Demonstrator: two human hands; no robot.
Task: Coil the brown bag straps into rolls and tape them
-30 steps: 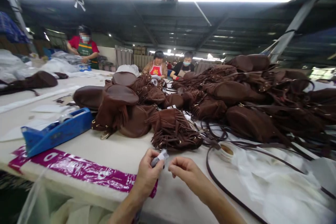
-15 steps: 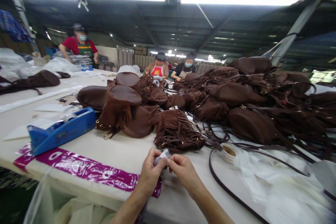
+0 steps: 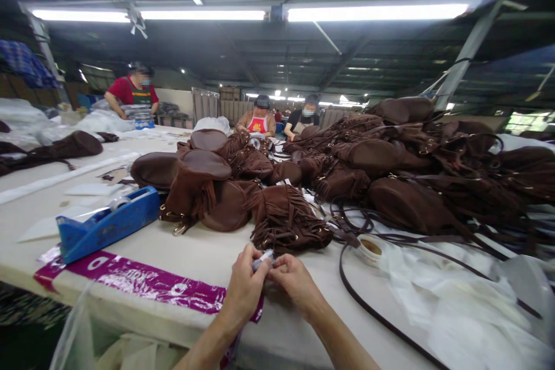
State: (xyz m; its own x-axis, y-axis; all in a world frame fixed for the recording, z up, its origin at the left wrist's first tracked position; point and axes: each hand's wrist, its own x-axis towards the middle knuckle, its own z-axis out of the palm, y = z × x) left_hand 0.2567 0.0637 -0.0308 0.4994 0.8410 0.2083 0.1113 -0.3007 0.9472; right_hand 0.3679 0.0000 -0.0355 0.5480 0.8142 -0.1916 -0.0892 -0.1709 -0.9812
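Observation:
My left hand (image 3: pixel 244 289) and my right hand (image 3: pixel 293 278) meet over the near edge of the table (image 3: pixel 182 254), both pinched on one small white-and-grey piece (image 3: pixel 263 258) held between the fingertips. I cannot make out what the piece is. Just beyond my hands lies a brown fringed suede bag (image 3: pixel 288 217), the closest of a large pile of brown bags (image 3: pixel 390 156). A dark brown strap (image 3: pixel 368 309) curves across the table to the right of my right hand.
A blue tape dispenser (image 3: pixel 106 222) sits at the left, above a magenta printed plastic strip (image 3: pixel 130 280). A tape roll (image 3: pixel 368 247) and white wrapping sheets (image 3: pixel 455 300) lie at the right. Three other people work at the far side of the table.
My hands have come together: a second ago the right hand was apart from the piece, now both pinch it. The view has tilted slightly.

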